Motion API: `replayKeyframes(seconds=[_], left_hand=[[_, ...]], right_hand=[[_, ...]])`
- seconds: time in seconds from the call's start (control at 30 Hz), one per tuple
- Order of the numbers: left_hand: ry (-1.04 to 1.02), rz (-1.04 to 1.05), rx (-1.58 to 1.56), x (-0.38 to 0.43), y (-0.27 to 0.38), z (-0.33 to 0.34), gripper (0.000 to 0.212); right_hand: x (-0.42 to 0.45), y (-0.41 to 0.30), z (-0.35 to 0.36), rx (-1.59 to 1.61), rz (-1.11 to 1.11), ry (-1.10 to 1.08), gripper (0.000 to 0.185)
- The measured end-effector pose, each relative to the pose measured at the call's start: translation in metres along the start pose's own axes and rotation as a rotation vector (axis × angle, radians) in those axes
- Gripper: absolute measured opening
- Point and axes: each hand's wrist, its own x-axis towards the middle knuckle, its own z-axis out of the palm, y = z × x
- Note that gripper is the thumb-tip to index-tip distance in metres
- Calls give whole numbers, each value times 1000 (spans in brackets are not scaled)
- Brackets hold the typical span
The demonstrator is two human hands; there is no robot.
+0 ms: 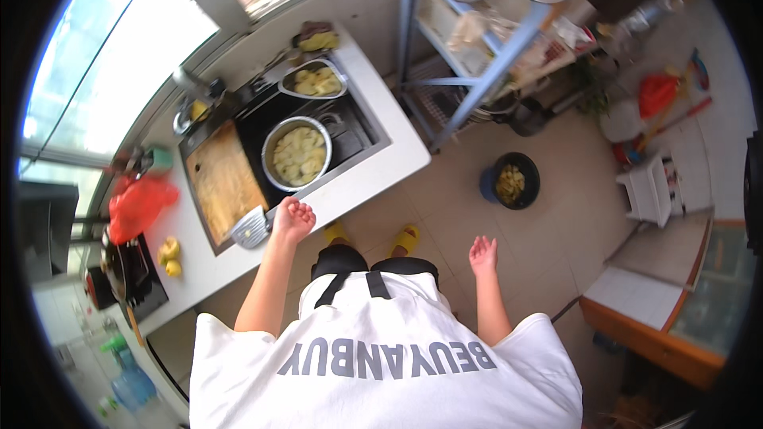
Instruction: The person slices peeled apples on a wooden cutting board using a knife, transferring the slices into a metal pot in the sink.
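My left hand (294,220), its fingers curled, is at the counter's front edge, by the handle end of a slotted metal turner (251,228). The turner's blade lies over the corner of a wooden cutting board (225,179); whether my hand grips its handle is hidden. Beyond the hand, a round metal pot (297,152) holds pale, peeled fruit pieces. Farther back, a metal basin (313,79) holds more of them. My right hand (483,255) hangs over the floor, palm up with its fingers slightly apart and nothing in it.
A dark bin (518,181) with scraps stands on the tiled floor, right of centre. Behind it is a blue metal rack (462,108) with loaded shelves. On the left counter are a red plastic bag (141,208) and yellow fruit (170,256). A wooden cabinet (656,333) stands at right.
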Motion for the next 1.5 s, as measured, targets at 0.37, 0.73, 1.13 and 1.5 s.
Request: replayKeyframes(seconds=[0.37,0.73,1.13,1.5], left_hand=[[66,1382,958,35,209,17,28],[75,1090,1393,97,276,108,47],[-236,264,109,48,185,-45,42],[-386,271,-124,105,153,65,36]], right_hand=[[-112,115,239,-919,-318,-470,27],[-206,191,234,-1741,-743,-584,24],[-184,261,371,-1434,-653,-936,17],[-92,368,545,-1354,-637,-913,39]])
